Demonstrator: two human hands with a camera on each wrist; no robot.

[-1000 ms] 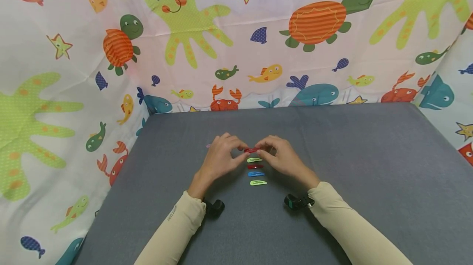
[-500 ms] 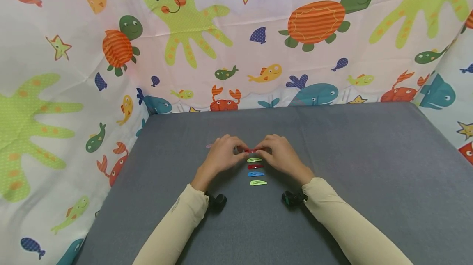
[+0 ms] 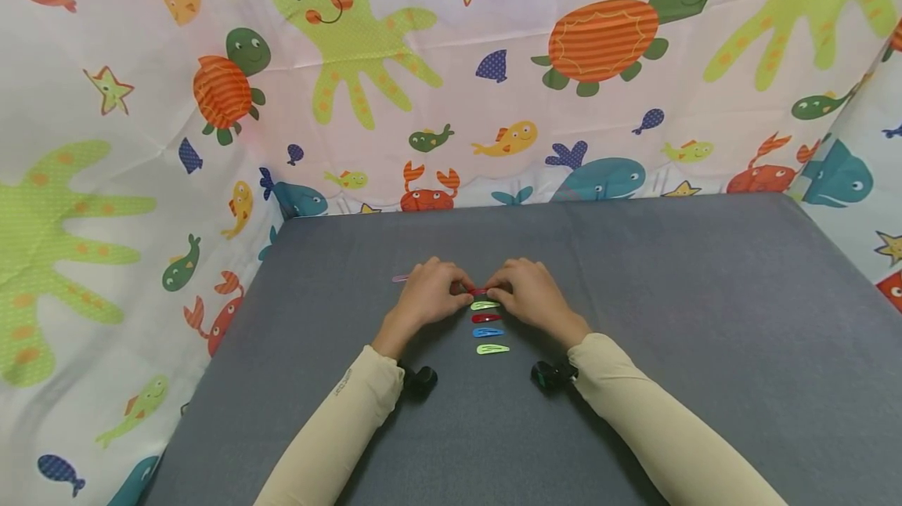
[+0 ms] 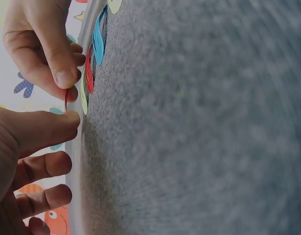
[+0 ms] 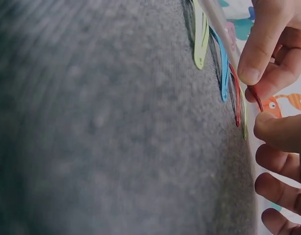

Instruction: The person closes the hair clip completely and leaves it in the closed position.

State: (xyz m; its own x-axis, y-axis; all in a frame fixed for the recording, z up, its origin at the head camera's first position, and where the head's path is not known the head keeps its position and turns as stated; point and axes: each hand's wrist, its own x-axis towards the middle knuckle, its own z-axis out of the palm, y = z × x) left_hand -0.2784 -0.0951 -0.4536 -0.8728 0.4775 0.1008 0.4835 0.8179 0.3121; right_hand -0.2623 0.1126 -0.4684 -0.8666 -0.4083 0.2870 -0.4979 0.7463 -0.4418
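A red snap hair clip (image 3: 479,291) is pinched at its two ends, between thumb and fingertips of my left hand (image 3: 431,292) on one side and of my right hand (image 3: 528,292) on the other. In the left wrist view only a thin edge of the held hair clip (image 4: 66,100) shows between the fingertips. Below the hands, in a column on the grey table, lie a light green hair clip (image 3: 485,305), a second red hair clip (image 3: 486,319), a blue hair clip (image 3: 488,332) and another light green hair clip (image 3: 492,349).
A pink hair clip (image 3: 399,279) lies left of my left hand, partly covered by it. The grey cloth-covered table (image 3: 676,318) reaches back to a printed sea-animal curtain (image 3: 451,83). Both wrists carry small black cameras, the left camera (image 3: 420,381) and the right camera (image 3: 546,375).
The held red clip has come slightly nearer the top green clip. The right hand's wrist and forearm have shifted a little left, the left ones slightly right. The clips on the table stay put.
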